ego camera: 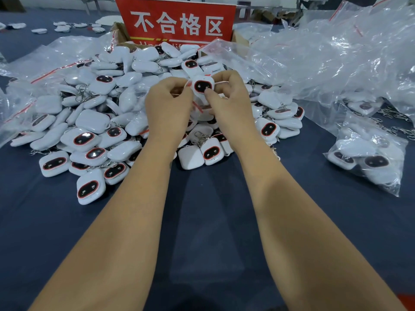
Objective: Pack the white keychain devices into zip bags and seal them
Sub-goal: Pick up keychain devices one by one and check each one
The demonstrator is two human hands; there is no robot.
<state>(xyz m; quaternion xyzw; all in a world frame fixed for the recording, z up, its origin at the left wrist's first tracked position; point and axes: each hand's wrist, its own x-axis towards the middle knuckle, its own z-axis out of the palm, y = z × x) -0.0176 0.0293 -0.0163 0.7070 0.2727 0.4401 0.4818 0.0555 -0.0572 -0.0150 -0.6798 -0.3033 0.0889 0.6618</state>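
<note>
At the far left of the frame, empty zip bags (56,57) with red seal strips lie crumpled on the dark blue worktop (206,221). Just right of them, filling the left and centre of the frame, is a big pile of white devices (94,122), some face up showing a dark oval window ringed in red, others face down, with metal key clips poking out between them.

Above the pile, in the centre of the frame, both forearms reach forward. The left hand (168,104) has its fingers curled, pinching the edge of a clear bag (197,106) by its red strip. Between the two hands sits one device (202,85), face toward the camera; it seems to be at the mouth of the bag, though I cannot tell if it is fully inside. The right hand (229,97) pinches the other edge of the bag, thumb tip touching the lower rim of the device. The hands are close together, with only the device between them.

Behind them, top centre, a red sign (177,21) with white characters stands in a cardboard box (121,34). On the right, a heap of loose bags (336,52) rises, and at lower right a filled bag (368,156) holds several devices.
</note>
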